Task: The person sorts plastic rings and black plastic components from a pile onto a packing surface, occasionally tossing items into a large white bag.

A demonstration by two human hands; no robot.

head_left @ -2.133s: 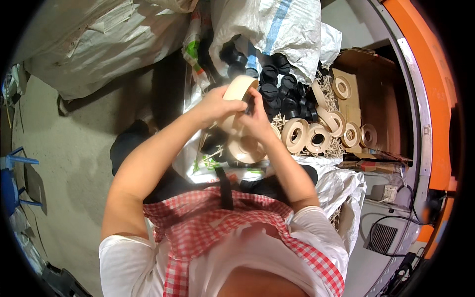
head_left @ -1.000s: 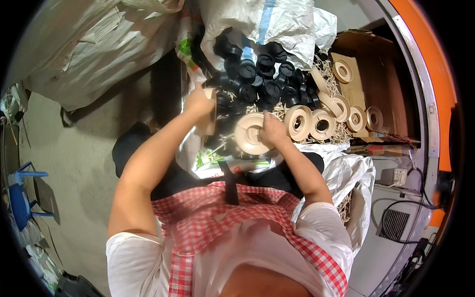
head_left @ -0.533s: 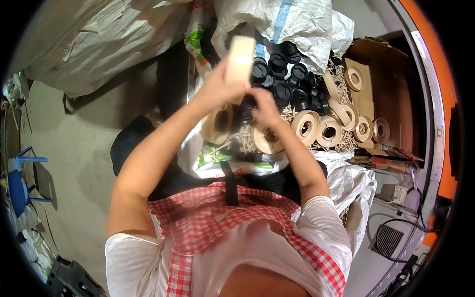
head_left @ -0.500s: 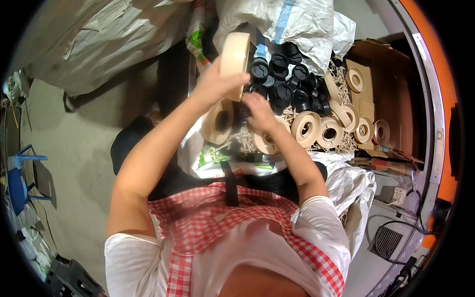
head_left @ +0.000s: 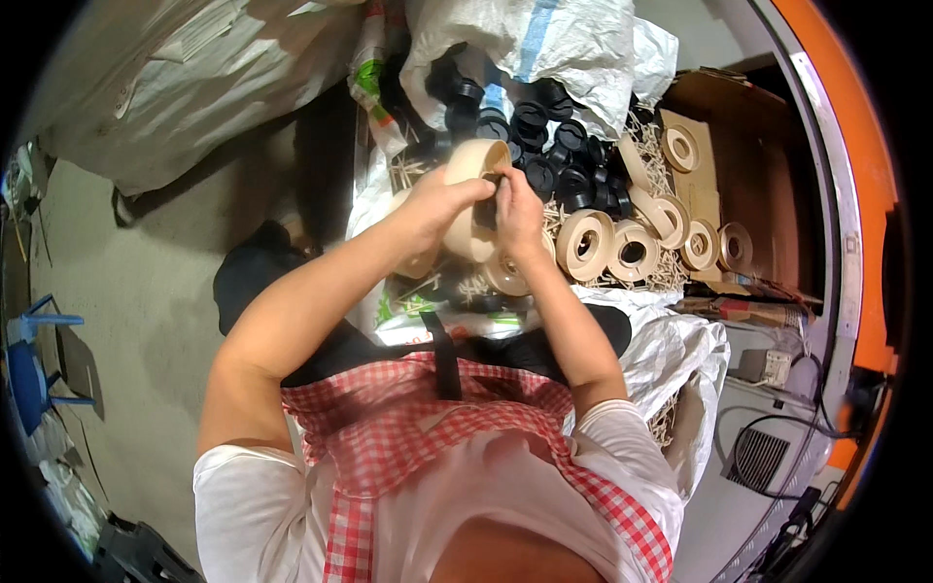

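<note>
Black caps (head_left: 544, 131) and tan reels (head_left: 622, 243) crowding beyond hands; left floor (head_left: 146, 282) open.

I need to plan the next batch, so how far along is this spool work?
Looks done: several tan spools lie in a row on the straw. In hand: the left hand holds a tan spool while the right hand presses a black piece at its opening. Left: a heap of black caps remains.

Grey floor (head_left: 146, 291) bears white sacks (head_left: 194, 87), blue stool (head_left: 34, 374)
</note>
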